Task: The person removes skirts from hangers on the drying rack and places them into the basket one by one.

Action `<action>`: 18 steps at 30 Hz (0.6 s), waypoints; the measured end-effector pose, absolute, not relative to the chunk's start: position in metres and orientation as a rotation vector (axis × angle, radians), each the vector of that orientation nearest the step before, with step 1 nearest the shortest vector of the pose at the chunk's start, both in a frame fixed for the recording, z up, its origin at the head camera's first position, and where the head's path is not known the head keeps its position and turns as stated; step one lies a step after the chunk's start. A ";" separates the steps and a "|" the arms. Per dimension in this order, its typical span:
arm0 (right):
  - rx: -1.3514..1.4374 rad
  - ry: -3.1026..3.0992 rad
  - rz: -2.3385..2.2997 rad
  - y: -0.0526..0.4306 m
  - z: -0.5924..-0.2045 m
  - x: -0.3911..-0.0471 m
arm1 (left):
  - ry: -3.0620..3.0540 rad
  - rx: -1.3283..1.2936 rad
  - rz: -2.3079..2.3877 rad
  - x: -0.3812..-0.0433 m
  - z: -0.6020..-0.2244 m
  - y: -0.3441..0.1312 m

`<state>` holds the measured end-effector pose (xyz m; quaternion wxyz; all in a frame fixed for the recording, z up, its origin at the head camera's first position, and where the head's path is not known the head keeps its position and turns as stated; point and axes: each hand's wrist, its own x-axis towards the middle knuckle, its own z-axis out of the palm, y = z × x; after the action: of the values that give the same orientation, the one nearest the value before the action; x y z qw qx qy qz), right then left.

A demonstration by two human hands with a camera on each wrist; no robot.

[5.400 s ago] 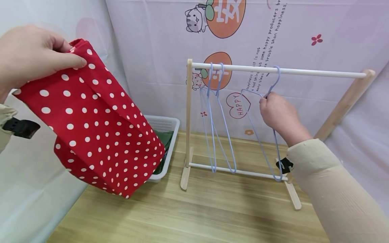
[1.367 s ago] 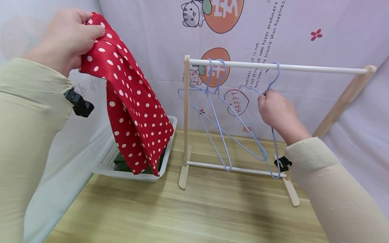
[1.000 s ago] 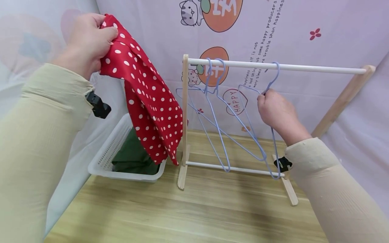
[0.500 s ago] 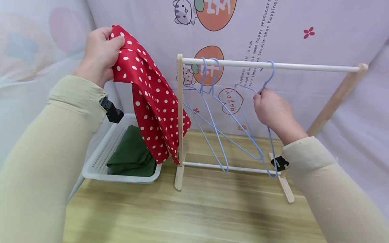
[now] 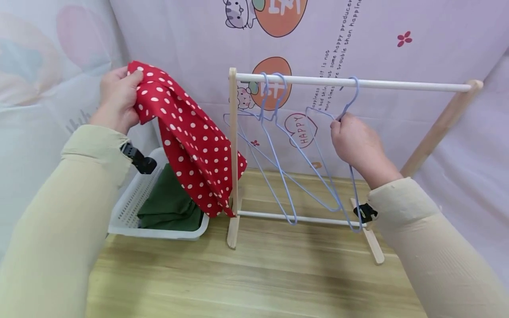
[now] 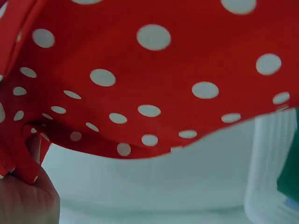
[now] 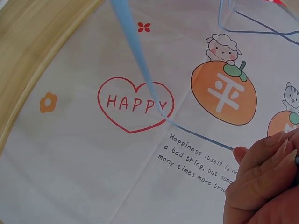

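Note:
My left hand (image 5: 119, 99) pinches the top corner of a red cloth with white polka dots (image 5: 199, 137). The cloth hangs down to the right, partly behind the rack's left post and over the basket's edge; its full shape is folded away. In the left wrist view the spotted cloth (image 6: 154, 70) fills most of the picture. With curled fingers my right hand (image 5: 359, 143) grips a light blue clothes hanger (image 5: 354, 185) just below its hook, which sits on the rack's rail. The right wrist view has the fingers (image 7: 261, 182) around the hanger at the lower right.
A small rack with a white rail (image 5: 397, 85) and wooden posts stands on the wood-grain table (image 5: 254, 274). Two more blue hangers (image 5: 284, 176) hang near its left post. At left, a white basket (image 5: 119, 221) holds folded dark green cloth (image 5: 171, 203). Printed curtains stand behind.
My left hand has carried the red cloth rightward from the far left to beside the rack, dipping slightly lately. The left hangers have swung askew. My right hand keeps its grip on the hanger.

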<state>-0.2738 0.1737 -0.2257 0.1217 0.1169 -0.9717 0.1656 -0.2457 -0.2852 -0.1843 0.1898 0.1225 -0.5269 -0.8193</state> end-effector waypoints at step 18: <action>0.334 -2.854 0.487 0.173 -0.224 -0.271 | -1.956 0.464 -2.089 -0.198 -0.222 -0.389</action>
<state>-0.2709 0.1729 -0.2242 0.1131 0.1140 -0.9730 0.1661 -0.1982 -0.3886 -0.2218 0.1209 0.1588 -0.6696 -0.7154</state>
